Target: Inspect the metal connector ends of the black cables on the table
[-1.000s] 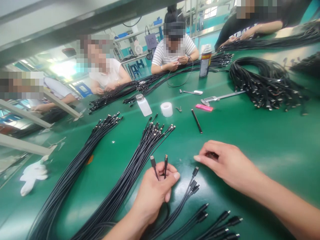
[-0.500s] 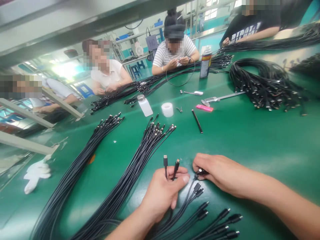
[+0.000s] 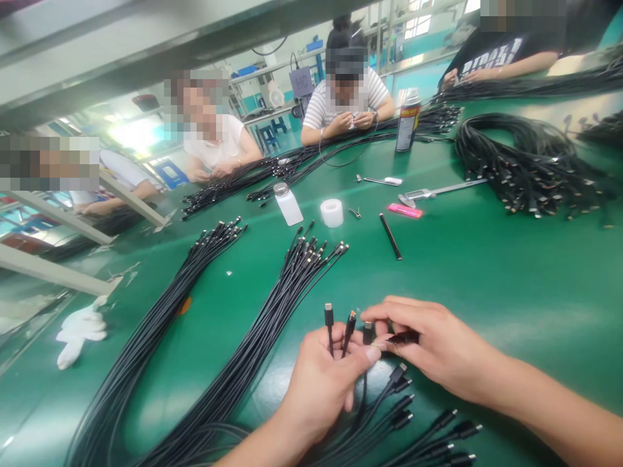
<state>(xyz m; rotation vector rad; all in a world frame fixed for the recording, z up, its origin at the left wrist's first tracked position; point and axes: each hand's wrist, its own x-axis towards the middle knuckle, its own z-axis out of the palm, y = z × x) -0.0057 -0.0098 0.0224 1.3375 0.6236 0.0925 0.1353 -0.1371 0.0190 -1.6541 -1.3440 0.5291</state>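
A green workbench (image 3: 511,279) runs across the scene, with bundles of black cables (image 3: 253,318) fanned over it and a co-worker in a striped shirt (image 3: 348,97) seated at the far side. Near the middle, the left hand (image 3: 324,383) is closed around cables, their plugs (image 3: 329,316) standing up from the fist. Just right of it, the right hand (image 3: 438,344) pinches a small black plug (image 3: 403,338) between fingers and thumb, above loose cable ends (image 3: 403,415).

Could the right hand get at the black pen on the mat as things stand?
Probably yes: the right hand is pinching a cable plug, but no cables or tools lie between it and the black pen.
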